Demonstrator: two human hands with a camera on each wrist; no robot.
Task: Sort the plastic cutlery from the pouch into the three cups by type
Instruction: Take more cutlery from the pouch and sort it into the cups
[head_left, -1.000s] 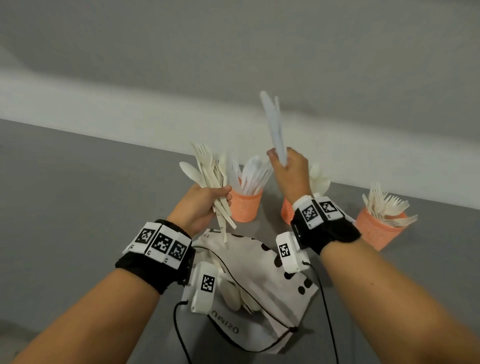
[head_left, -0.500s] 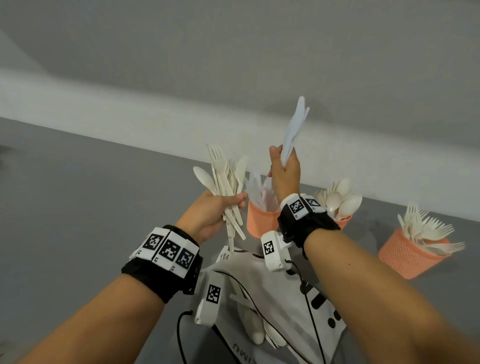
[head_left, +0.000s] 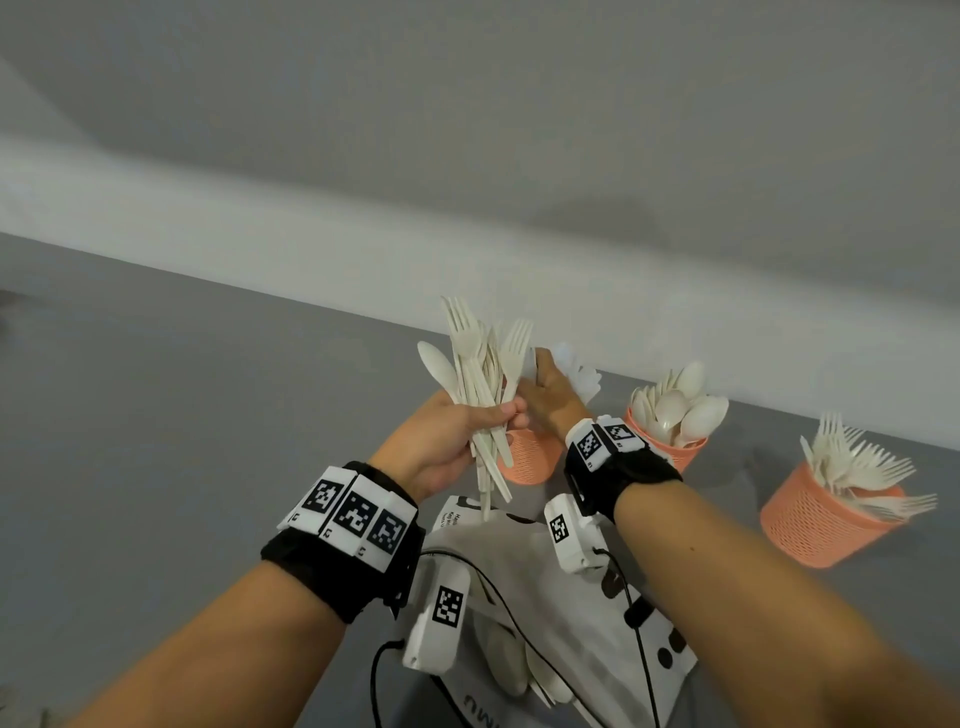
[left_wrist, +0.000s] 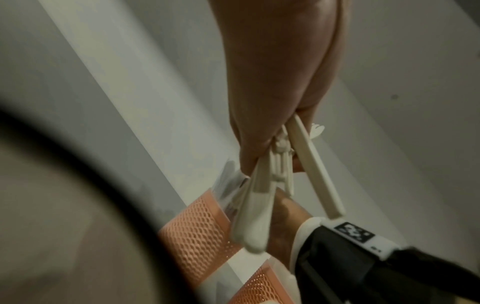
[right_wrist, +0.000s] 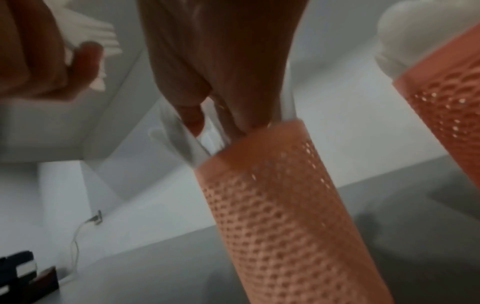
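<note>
**Knives going into the leftmost cup, mixed bundle waiting alongside**

The cream plastic cutlery is spread over five places. A mixed bundle of forks, spoons and knives (head_left: 480, 387) stands fanned at centre frame, clamped in the left hand (head_left: 447, 441), whose fingers and thumb curl round the handles. Just right of it, the right hand (head_left: 545, 400) reaches down into the leftmost orange mesh cup (head_left: 530, 460). In the right wrist view its fingertips (right_wrist: 192, 117) sit at the cup's rim among pale knife blades (right_wrist: 182, 139), but motion blur hides whether that grip is clamped on a knife or already apart: I cannot tell. The middle orange mesh cup (head_left: 685, 454) holds spoons and the right-hand orange mesh cup (head_left: 821, 525), toward the right edge, holds forks. More pieces lie on the white spotted fabric pouch (head_left: 519, 561) at bottom centre, on the grey worktop (head_left: 156, 415).

Risks from here, as I judge them: the light mesh cup could tip if the withdrawing hand drags a blade against its rim. The bundle's lower handles hang touching or just beside that cup, so a nudge might knock it or shake pieces loose. Several forks lean far over their cup's edge and could slide out.
</note>
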